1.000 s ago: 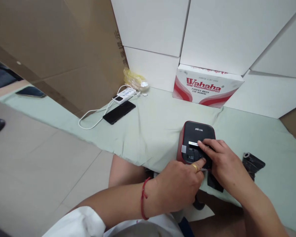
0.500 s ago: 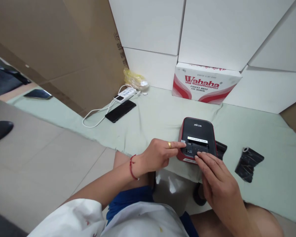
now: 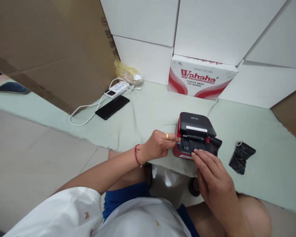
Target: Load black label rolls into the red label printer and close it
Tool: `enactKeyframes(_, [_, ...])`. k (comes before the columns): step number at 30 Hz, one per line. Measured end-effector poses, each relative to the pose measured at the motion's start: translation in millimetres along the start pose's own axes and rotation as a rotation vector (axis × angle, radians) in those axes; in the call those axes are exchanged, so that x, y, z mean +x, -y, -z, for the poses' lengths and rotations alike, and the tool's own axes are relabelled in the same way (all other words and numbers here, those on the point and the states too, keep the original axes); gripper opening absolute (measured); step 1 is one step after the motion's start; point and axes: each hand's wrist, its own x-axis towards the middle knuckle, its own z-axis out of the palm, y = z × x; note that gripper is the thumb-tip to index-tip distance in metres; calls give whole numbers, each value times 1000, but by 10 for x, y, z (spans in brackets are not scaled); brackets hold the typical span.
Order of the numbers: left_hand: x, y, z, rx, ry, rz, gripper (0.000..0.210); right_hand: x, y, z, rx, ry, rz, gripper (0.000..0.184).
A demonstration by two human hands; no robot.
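Observation:
A black and red label printer [image 3: 193, 136] stands near the front edge of the cloth-covered surface. Its black lid [image 3: 196, 121] is tilted up at the front, leaving a gap that shows the red inside. At the printer's left side is my left hand [image 3: 161, 144], other fingers curled in and the index fingertip on the edge by a small grey tab. My right hand [image 3: 215, 172] rests its outstretched fingertips on the front panel; its thumb is partly hidden. Black rolled material [image 3: 215, 144] sticks out behind the printer's right side.
To the right lies a black roll [image 3: 241, 157]. A Wahaha carton [image 3: 201, 77] leans on white boxes at the back. Leftward are a black phone [image 3: 112, 107], a white power strip [image 3: 118, 89] with a cable, and a yellowish plastic bag [image 3: 128, 73]. A brown cardboard panel [image 3: 51, 49] stands left.
The printer's lid has risen at the front. My left index finger has bent and shifted from the top to the left edge. My right hand stays on the front panel. The view has shifted slightly.

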Motion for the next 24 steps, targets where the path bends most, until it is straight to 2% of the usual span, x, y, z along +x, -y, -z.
enactKeyframes(5, [-2, -73, -2, -42, -38, 53, 21, 121, -75, 158, 9, 55, -41, 42])
enactKeyframes(9, [-113, -267, 115, -70, -79, 102, 24, 494, -361, 296, -56, 98, -201, 33])
enactKeyframes(11, [-228, -365, 181, 40, -102, 199, 25, 785, -487, 279, -176, 273, -293, 34])
enactKeyframes(14, [-472, -422, 293, 360, -160, 481, 9, 1210, -559, 138, -348, 658, -360, 34])
enactKeyframes(16, [-656, -377, 385, 502, -148, 627, 29, 1404, -543, 29, -378, 797, -367, 31])
enactKeyframes(18, [-820, -274, 470, 509, -141, 688, 47, 1498, -516, -28, -358, 821, -375, 28])
enactKeyframes(20, [-932, -146, 511, 450, -136, 707, 52, 1491, -498, 9, -334, 794, -392, 28])
enactKeyframes(22, [-987, -38, 484, 374, -115, 713, 50, 1405, -492, 150, -328, 752, -415, 31])
enactKeyframes(24, [-1003, 20, 406, 387, -77, 690, 46, 1289, -499, 358, -311, 647, -430, 32])
